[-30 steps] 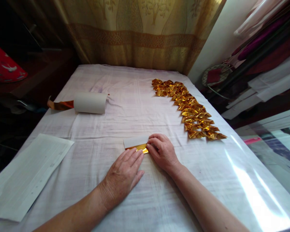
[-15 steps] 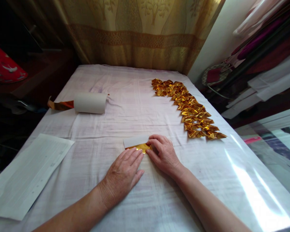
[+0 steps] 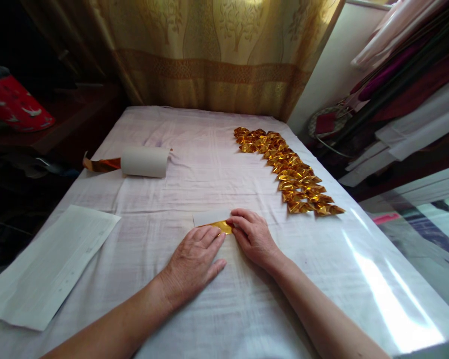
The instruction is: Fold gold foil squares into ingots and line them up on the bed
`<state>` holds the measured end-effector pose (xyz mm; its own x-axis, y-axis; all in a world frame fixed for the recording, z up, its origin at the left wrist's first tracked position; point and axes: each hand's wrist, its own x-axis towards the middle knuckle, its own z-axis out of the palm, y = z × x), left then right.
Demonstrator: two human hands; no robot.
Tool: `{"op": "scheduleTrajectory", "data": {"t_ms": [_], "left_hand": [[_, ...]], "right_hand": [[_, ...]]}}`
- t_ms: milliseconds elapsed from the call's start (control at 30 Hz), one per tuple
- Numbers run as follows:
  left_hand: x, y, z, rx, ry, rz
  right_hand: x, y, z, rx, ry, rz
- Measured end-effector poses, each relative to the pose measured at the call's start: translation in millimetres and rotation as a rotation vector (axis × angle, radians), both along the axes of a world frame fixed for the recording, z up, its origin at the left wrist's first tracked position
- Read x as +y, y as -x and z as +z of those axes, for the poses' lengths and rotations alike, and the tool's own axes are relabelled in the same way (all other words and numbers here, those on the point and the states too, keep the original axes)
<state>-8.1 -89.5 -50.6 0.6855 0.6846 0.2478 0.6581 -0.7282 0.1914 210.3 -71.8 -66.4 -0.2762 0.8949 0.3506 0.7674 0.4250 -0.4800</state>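
Note:
A sheet of gold foil paper (image 3: 223,227) lies on the white cloth, partly folded. Its pale back (image 3: 210,218) faces up along the far side, while a shiny gold strip shows along the near side. My left hand (image 3: 196,254) rests flat on the near edge, fingers stretched and thumb apart. At the sheet's right end, the curled fingers and thumb of my right hand (image 3: 251,237) pinch the foil. Both hands hide part of the paper.
Folded gold foil pieces (image 3: 294,169) stand in rows at the right. A pale roll (image 3: 144,162) with a copper-coloured strip (image 3: 104,164) lies at the left. Nearer is a large pale sheet (image 3: 56,269). A curtain (image 3: 209,75) hangs behind the cloth-covered table (image 3: 194,129).
My left fingers have slid slightly forward over the foil, and less of the gold strip shows. My right hand stays at the same end. The whole view has shifted a little.

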Motion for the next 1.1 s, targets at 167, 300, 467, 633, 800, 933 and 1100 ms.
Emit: {"op": "scheduleTrajectory", "data": {"t_ms": [167,300,467,633,800,933,1100], "left_hand": [[-6,22,-9.0,0.012,-0.066,-0.003],[-12,39,-9.1,0.007,-0.099,0.021],[-14,52,-6.9,-0.009,-0.128,0.026],[-12,58,-3.3,-0.013,-0.130,0.023],[-5,52,5.8,-0.021,-0.162,0.030],[0,42,3.9,-0.024,-0.199,0.021],[9,35,-6.0,-0.011,-0.175,0.039]], "right_hand": [[0,0,-0.5,-0.002,-0.013,0.001],[1,0,-1.2,0.004,-0.020,0.007],[1,-1,-2.4,-0.005,-0.034,0.011],[4,-3,-3.9,0.012,-0.039,0.034],[6,-2,-5.1,0.018,-0.060,0.036],[5,0,-2.8,0.008,-0.058,0.027],[9,1,-1.9,-0.042,-0.081,-0.034]]}}
